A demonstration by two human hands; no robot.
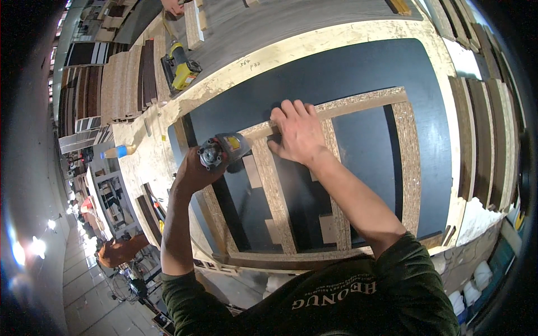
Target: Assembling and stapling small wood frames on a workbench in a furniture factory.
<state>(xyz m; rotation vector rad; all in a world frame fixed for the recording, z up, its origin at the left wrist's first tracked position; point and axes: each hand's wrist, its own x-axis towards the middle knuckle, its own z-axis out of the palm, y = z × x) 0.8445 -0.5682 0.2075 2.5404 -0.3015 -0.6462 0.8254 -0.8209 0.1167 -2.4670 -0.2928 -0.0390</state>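
My left hand [197, 175] is wrapped round a grey power tool with a round bolted cap [210, 153] and a yellow label on its side. The tool stands over the far left part of a chipboard frame [412, 151]; its working tip is hidden. To the right, my right hand [298, 131] grips the frame's far rail, with fingers over the far edge and thumb on the near side. Several slats run from that rail toward me, and small wood blocks [252, 171] sit against some of them. Under the frame lies a dark panel [370, 64] with rounded corners.
A pale worktable [291, 42] carries the panel. A yellow-green cordless drill [182, 67] lies at the far left, a bottle [117, 151] at the left edge. Board stacks stand at left [126, 84] and right [476, 134]. Another person's hand [174, 7] shows at the top.
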